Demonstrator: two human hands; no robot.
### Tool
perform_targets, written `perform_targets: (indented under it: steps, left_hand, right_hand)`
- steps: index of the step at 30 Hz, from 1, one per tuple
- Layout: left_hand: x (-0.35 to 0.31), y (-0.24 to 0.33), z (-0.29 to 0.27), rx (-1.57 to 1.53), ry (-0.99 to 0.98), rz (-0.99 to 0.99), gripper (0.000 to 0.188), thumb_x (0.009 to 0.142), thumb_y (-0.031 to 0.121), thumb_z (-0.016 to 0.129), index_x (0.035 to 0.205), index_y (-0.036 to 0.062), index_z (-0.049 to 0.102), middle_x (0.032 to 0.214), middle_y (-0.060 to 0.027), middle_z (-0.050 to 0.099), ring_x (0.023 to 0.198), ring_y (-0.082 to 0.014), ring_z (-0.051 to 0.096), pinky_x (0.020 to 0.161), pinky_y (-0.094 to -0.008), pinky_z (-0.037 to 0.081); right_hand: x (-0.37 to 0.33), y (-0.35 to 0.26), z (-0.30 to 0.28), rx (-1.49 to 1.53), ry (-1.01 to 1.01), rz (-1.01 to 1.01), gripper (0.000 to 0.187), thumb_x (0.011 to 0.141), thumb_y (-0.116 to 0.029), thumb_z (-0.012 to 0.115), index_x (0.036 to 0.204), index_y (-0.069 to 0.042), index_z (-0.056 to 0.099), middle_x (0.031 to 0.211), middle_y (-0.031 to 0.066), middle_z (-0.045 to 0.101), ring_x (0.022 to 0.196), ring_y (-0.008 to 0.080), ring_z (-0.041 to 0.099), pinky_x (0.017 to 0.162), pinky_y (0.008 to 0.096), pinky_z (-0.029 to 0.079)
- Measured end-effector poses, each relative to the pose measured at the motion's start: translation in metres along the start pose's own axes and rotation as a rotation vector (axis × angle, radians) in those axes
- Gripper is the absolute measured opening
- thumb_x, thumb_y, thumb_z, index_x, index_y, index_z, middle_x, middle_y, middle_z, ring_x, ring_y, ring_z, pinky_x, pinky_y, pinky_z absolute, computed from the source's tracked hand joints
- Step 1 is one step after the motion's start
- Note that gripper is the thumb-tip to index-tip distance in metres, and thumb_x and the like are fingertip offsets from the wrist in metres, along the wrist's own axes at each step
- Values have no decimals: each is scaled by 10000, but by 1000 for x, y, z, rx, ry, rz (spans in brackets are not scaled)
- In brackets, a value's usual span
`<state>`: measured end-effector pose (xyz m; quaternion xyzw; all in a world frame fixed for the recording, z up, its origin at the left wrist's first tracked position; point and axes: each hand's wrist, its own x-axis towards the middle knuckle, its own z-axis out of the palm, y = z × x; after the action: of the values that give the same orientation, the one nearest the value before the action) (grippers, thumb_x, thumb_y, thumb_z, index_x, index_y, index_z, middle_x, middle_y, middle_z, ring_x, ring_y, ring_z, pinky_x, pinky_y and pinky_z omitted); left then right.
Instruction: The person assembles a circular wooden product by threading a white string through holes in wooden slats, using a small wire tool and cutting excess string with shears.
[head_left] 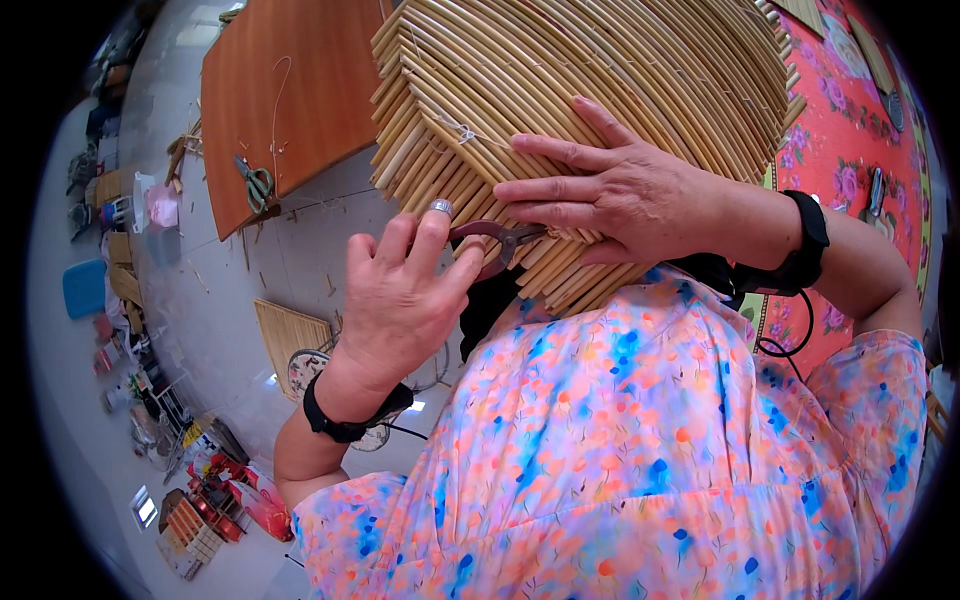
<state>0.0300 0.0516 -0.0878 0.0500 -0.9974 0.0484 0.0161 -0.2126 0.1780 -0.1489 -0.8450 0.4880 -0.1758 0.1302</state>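
Note:
A panel of tied reed sticks (590,70) lies in front of me, its stick ends stepped along the left and near edges. White string is knotted (462,132) near its left corner. My left hand (405,285) is closed around the dark red handles of pruning shears (505,238), whose jaws are at the stick ends on the near edge. Part of the jaws is hidden by my right hand. My right hand (620,185) lies flat on the panel just beside the shears, fingers spread and pointing left. A ring is on a left finger.
At the upper left stands a brown wooden board (290,90) with green-handled scissors (255,185) at its edge. A red floral cloth (825,120) spreads at the right. A small reed mat (290,335) lies on the tiled floor below. Boxes, bags and a blue stool (84,290) line the far left.

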Motion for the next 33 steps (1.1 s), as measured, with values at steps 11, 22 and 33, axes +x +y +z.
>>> perform_targets:
  steps: [11, 22, 33]
  left_hand:
    - [2, 0, -2, 6, -4, -11, 229, 687, 161, 685, 911, 194, 648, 1061, -34, 540, 843, -185, 518, 629, -351, 342]
    - [2, -9, 2, -3, -136, 87, 232, 666, 126, 702, 877, 95, 613, 963, -101, 525, 840, -242, 557, 651, -360, 405]
    - [1, -23, 22, -216, 23, 193, 136, 680, 97, 654, 718, 68, 527, 884, -107, 519, 700, -217, 562, 538, -314, 467]
  right_hand:
    - [1, 1, -1, 15, -15, -8, 623, 746, -333, 718, 1334, -201, 561, 1533, -98, 364, 1482, 201, 194, 1160, 626, 34]
    - [0, 2, -2, 44, -9, -12, 643, 718, -349, 743, 1321, -200, 573, 1526, -105, 376, 1478, 206, 207, 1154, 626, 59]
    - [-2, 5, 4, 53, 5, -14, 593, 735, -319, 736, 1293, -190, 584, 1514, -88, 395, 1477, 213, 214, 1140, 645, 90]
